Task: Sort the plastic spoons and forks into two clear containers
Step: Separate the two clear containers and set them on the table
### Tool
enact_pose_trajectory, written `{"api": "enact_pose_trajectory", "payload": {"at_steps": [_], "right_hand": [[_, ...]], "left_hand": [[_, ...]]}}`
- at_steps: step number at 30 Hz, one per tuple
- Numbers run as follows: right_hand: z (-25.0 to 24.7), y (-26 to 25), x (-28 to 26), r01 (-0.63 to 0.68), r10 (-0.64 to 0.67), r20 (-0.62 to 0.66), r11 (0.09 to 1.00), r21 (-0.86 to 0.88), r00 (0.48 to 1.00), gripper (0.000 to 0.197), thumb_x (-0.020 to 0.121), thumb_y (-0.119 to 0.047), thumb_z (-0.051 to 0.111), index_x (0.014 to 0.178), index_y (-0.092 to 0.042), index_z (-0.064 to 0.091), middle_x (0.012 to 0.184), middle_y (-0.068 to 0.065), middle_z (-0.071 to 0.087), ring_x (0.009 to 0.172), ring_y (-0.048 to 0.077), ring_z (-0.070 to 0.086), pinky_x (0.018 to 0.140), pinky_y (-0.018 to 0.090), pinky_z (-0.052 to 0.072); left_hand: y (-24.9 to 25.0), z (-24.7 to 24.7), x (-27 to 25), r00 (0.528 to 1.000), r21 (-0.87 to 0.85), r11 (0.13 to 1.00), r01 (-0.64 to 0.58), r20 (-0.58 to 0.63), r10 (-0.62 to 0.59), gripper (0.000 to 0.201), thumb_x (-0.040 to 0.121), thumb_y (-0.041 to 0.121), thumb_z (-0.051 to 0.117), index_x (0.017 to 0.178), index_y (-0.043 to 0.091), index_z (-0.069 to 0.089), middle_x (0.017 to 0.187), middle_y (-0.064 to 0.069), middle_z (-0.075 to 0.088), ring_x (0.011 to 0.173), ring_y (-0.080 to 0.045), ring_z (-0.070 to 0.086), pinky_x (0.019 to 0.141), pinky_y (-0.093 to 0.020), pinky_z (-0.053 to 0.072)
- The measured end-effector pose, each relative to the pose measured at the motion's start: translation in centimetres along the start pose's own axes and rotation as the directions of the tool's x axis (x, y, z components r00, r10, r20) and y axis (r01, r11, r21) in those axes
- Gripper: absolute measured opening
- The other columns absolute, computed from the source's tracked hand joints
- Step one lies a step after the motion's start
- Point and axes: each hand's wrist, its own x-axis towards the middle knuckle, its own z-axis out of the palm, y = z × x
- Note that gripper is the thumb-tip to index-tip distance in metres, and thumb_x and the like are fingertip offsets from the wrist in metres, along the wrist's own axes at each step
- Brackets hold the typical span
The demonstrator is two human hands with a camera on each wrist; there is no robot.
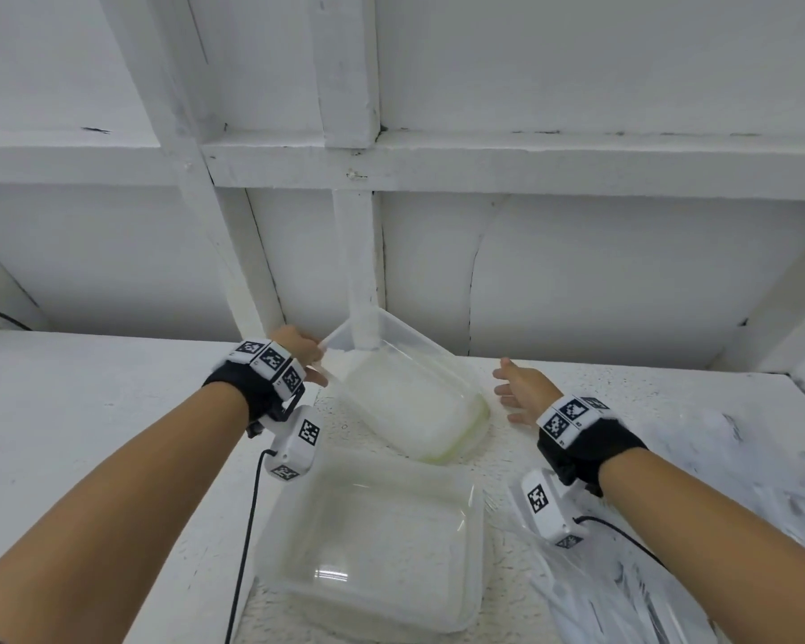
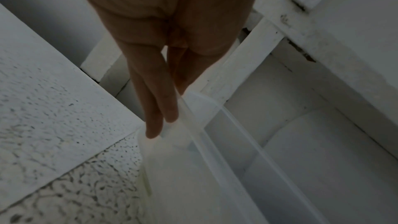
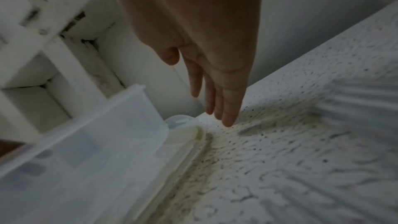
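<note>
Two clear plastic containers are on the white table. The far container (image 1: 414, 402) is tilted, with its left rim raised. My left hand (image 1: 313, 364) grips that rim; in the left wrist view the fingers (image 2: 160, 113) lie along the outside of the rim (image 2: 217, 129). My right hand (image 1: 507, 390) is open, fingers straight, just right of this container and not touching it; the right wrist view shows the fingers (image 3: 226, 108) above the table beside the container (image 3: 96, 151). The near container (image 1: 377, 541) lies flat. White plastic cutlery (image 1: 633, 597) is piled at the right.
A white wooden frame with a post (image 1: 359, 253) stands right behind the far container. The cutlery pile, partly in clear wrapping (image 1: 740, 481), covers the table's right side. Cables run from both wrist cameras. The bare tabletop (image 1: 89, 388) stretches to the left.
</note>
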Motion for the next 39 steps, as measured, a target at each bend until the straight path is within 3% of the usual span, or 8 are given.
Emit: {"api": "enact_pose_trajectory", "payload": {"at_steps": [5, 10, 13, 16, 21, 27, 31, 39], "right_hand": [[-0.2, 1.3, -2.2, -0.078, 0.091, 0.13, 0.992, -0.103, 0.987, 0.059, 0.093, -0.057, 0.035, 0.133, -0.013, 0.04, 0.105, 0.014, 0.052, 0.085, 0.025, 0.058, 0.075, 0.034, 0.051], [1.1, 2.1, -2.3, -0.043, 0.077, 0.193, 0.983, -0.176, 0.978, 0.056, 0.093, -0.052, 0.042, 0.132, -0.012, 0.038, 0.115, 0.019, 0.054, 0.091, 0.027, 0.062, 0.067, 0.033, 0.053], [1.7, 2.2, -1.5, -0.037, 0.061, 0.17, 0.99, -0.14, 0.984, 0.054, 0.093, -0.049, 0.044, 0.127, -0.008, 0.043, 0.113, 0.02, 0.057, 0.079, 0.022, 0.065, 0.06, 0.03, 0.054], [2.0, 2.0, -1.2, -0.05, 0.064, 0.152, 0.994, -0.093, 0.986, 0.045, 0.095, -0.04, 0.046, 0.122, -0.004, 0.045, 0.108, 0.018, 0.059, 0.077, 0.024, 0.065, 0.065, 0.033, 0.057], [1.9, 1.1, -1.3, -0.053, 0.062, 0.15, 0.996, -0.066, 0.987, 0.025, 0.098, -0.031, 0.045, 0.106, -0.008, 0.048, 0.088, 0.013, 0.056, 0.079, 0.026, 0.06, 0.076, 0.036, 0.053], [2.9, -0.2, -0.3, -0.017, 0.032, 0.149, 0.995, -0.099, 0.988, 0.032, 0.095, -0.034, 0.05, 0.111, -0.007, 0.057, 0.106, 0.022, 0.062, 0.077, 0.027, 0.061, 0.076, 0.037, 0.055], [4.2, -1.5, 0.8, 0.014, -0.004, 0.101, 0.995, -0.097, 0.995, 0.032, 0.095, -0.033, 0.05, 0.106, -0.004, 0.058, 0.079, 0.011, 0.06, 0.069, 0.023, 0.059, 0.079, 0.038, 0.054], [5.8, -2.6, 2.1, 0.021, -0.016, 0.083, 0.998, -0.055, 0.996, 0.044, 0.094, -0.033, 0.052, 0.114, 0.006, 0.056, 0.074, 0.01, 0.058, 0.066, 0.021, 0.059, 0.066, 0.031, 0.053]], "left_hand": [[-0.6, 0.9, 1.6, 0.997, 0.456, 0.887, -0.073, 0.029, 0.068, 0.052, 0.09, 0.046, 0.054, 0.119, 0.003, 0.059, 0.123, -0.007, 0.06, 0.114, -0.025, 0.056, 0.096, -0.029, 0.044], [-0.2, 2.6, 1.9, 0.998, 0.017, 1.0, -0.015, 0.066, 0.014, 0.02, 0.094, 0.004, 0.05, 0.109, -0.008, 0.055, 0.083, -0.012, 0.057, 0.065, -0.02, 0.058, 0.062, -0.031, 0.055], [0.0, 2.8, 1.6, 0.995, 0.074, 0.996, 0.052, 0.081, -0.058, 0.013, 0.096, 0.01, 0.047, 0.092, -0.001, 0.053, 0.092, -0.015, 0.053, 0.078, -0.026, 0.055, 0.071, -0.039, 0.05], [-0.4, 2.6, 1.8, 0.991, 0.142, 0.989, 0.046, 0.117, -0.063, 0.016, 0.097, 0.019, 0.047, 0.103, 0.005, 0.053, 0.094, -0.01, 0.051, 0.088, -0.024, 0.051, 0.08, -0.039, 0.046], [-1.8, 1.2, 1.6, 0.966, 0.103, 0.991, 0.086, 0.234, -0.109, 0.008, 0.095, 0.015, 0.048, 0.1, 0.01, 0.05, 0.087, -0.006, 0.057, 0.08, -0.016, 0.058, 0.069, -0.035, 0.048], [-4.4, -2.1, 1.2, 0.952, 0.115, 0.988, 0.105, 0.276, -0.133, 0.007, 0.09, 0.018, 0.055, 0.094, 0.012, 0.054, 0.091, -0.006, 0.067, 0.088, -0.017, 0.065, 0.072, -0.032, 0.048], [-5.7, -3.8, 1.1, 0.931, 0.138, 0.98, 0.146, 0.316, -0.184, 0.011, 0.091, 0.022, 0.057, 0.094, 0.011, 0.057, 0.09, -0.007, 0.07, 0.085, -0.021, 0.066, 0.07, -0.031, 0.049], [-6.7, -3.8, 1.9, 0.97, -0.129, 0.986, 0.104, 0.232, -0.072, 0.02, 0.09, 0.022, 0.06, 0.103, 0.008, 0.055, 0.092, -0.009, 0.054, 0.079, -0.022, 0.058, 0.077, -0.034, 0.051]]}}
